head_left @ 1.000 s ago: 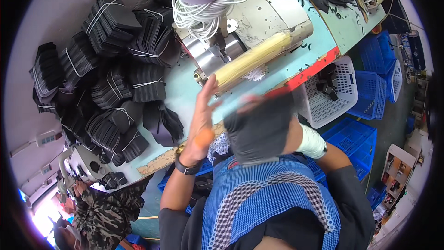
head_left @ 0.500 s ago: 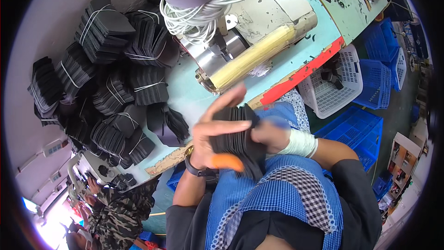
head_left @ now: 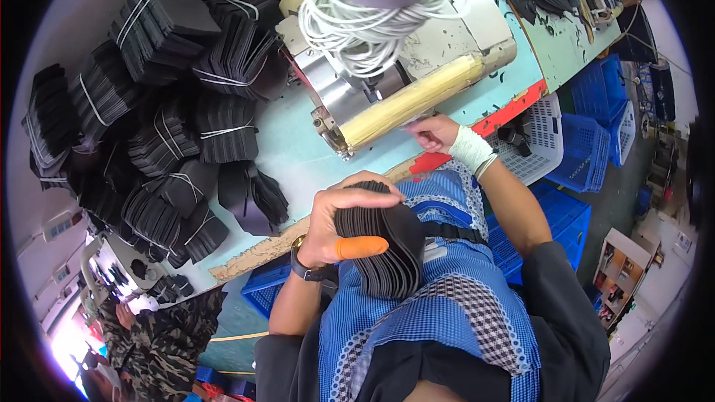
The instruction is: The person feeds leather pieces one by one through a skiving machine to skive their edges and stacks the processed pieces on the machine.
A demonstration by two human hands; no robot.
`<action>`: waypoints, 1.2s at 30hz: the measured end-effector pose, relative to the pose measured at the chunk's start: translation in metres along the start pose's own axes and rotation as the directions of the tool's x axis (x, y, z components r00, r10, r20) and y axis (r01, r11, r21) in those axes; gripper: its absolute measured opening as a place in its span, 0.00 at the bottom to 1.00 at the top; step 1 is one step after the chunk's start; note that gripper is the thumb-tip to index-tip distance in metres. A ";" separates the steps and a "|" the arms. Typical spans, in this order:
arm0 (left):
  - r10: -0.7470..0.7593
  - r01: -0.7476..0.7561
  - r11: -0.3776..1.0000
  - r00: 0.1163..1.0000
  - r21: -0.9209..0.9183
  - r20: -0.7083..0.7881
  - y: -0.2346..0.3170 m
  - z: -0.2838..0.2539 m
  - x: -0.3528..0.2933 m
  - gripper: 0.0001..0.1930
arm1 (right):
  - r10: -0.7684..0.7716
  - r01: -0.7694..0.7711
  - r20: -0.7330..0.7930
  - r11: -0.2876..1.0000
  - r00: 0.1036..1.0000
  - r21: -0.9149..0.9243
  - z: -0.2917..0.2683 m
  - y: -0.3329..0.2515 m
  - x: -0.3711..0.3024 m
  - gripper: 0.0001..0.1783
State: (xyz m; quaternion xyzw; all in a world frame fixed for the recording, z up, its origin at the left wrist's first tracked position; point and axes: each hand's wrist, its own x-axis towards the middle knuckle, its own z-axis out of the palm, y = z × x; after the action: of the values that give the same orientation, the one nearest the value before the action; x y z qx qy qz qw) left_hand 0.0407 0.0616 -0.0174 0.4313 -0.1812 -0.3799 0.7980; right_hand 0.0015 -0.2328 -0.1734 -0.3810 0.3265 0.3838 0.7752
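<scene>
My left hand (head_left: 328,216) wraps round a thick stack of black, rounded sheet pieces (head_left: 383,253) above my lap. One of its digits wears an orange finger cover (head_left: 361,246). My right hand (head_left: 436,134) reaches to the table's front edge, beside the yellow padded bar (head_left: 413,100) of the machine. Its fingers are closed together at a small whitish heap, mostly hidden, and what they pinch I cannot make out. White bands (head_left: 474,150) circle my right wrist.
Banded bundles of black pieces (head_left: 227,130) crowd the table's left side. White cord (head_left: 350,26) hangs in coils over the machine (head_left: 357,93). White (head_left: 540,141) and blue crates (head_left: 581,152) stand at the right. A person in camouflage clothing (head_left: 167,339) sits at lower left.
My right hand has left the stack and moved up and right to the table edge. My left hand keeps the stack, now turned more squarely into view. The whole view has shifted slightly.
</scene>
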 end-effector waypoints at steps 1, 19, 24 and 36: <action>-0.024 0.022 0.999 0.999 -0.035 -0.039 0.000 0.001 0.000 0.24 | -0.067 0.050 -0.114 0.987 0.991 -0.154 -0.005 0.004 0.005 0.15; 0.194 -0.236 0.956 0.954 -0.173 -0.228 0.007 -0.014 0.018 0.23 | 0.028 -0.039 -0.033 0.916 0.999 -0.400 0.068 0.000 -0.064 0.24; 0.290 -0.324 0.940 0.924 -0.108 -0.248 0.007 -0.006 0.041 0.27 | -0.229 0.160 0.562 0.972 0.795 0.170 0.160 -0.007 -0.107 0.42; -0.360 0.550 0.790 0.773 0.270 -0.522 0.047 -0.027 0.052 0.12 | -0.392 0.397 0.082 0.866 0.916 -0.304 0.170 -0.017 -0.129 0.17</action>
State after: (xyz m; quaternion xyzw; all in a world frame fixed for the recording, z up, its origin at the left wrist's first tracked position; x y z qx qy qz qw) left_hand 0.1119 0.0528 0.0049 0.6941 0.0430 -0.4104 0.5898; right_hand -0.0115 -0.1410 0.0198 -0.5546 0.1696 0.2676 0.7694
